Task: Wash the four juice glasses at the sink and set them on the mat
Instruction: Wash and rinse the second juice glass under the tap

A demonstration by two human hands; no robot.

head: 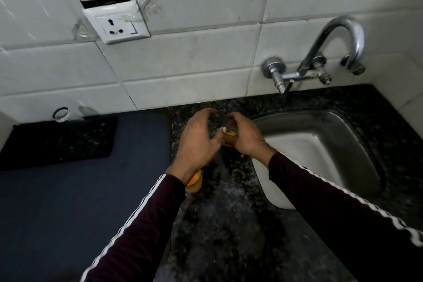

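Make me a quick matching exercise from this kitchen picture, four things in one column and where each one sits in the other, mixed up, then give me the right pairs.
Things
1. wall socket
2. tap
3. mat
4. sink

Places
A. set into the counter on the right
B. lying flat on the left of the counter
C. on the tiles, upper left
D. on the wall above the basin

Pairs: 1-C, 2-D, 3-B, 4-A

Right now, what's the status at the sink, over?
Right hand grips a juice glass on the counter. Left hand curls over another, contact unclear. Third glass under left wrist. Sink empty, tap dry.
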